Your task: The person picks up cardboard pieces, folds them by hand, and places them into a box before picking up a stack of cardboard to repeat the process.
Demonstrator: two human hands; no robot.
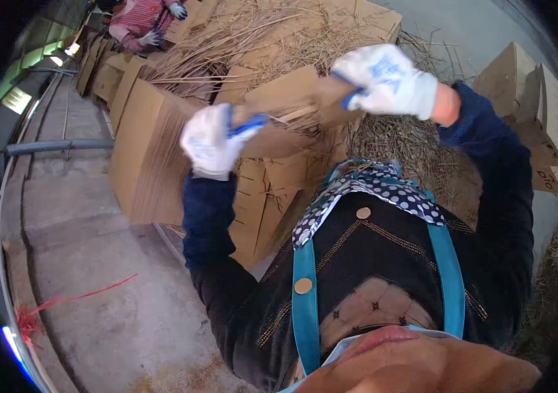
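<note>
My left hand (210, 141), in a white glove with blue fingertips, is closed at the left end of a motion-blurred brown cardboard piece (282, 141). My right hand (384, 82), gloved the same way, grips its other end, fingers curled over the edge. Pale dry stalks (295, 114) show between the two hands, against the cardboard; blur hides whether they are held too. Below my hands stand slit cardboard pieces (249, 209). Beside my left hand is a thick stack of flat cardboard sheets (145, 150).
Long dry stalks (194, 56) lie heaped on cardboard behind my hands. Loose straw (416, 147) covers the area at right, near cardboard boxes (544, 118). Another person's gloved hands (151, 39) are at the top left. A grey pipe (63, 145) and red string (27, 321) are at left.
</note>
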